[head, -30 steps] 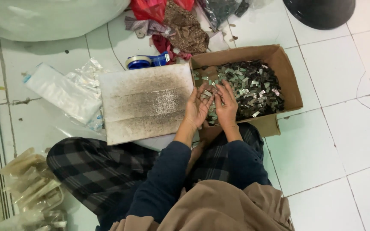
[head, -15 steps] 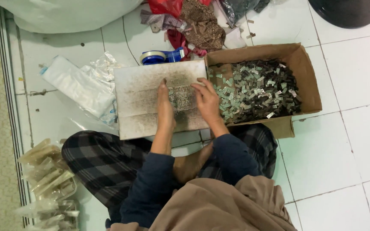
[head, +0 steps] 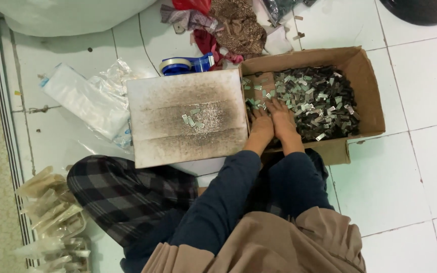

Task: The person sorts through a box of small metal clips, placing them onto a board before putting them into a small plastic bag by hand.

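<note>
Sitting on white tile floor (head: 400, 172) w/ cardboard box (head: 365, 76) in front, stained board (head: 173, 103) just left of it w/ a few metal clips (head: 192, 120) on it, my left hand (head: 260, 124) & right hand (head: 282, 119) side by side, palms down, fingers loose on clip pile (head: 314, 98) in box, gripping nothing.

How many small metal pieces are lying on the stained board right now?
3 small metal pieces show, clustered at the middle of the stained board, left of the cardboard box. More could blend into the dark smudges.
</note>
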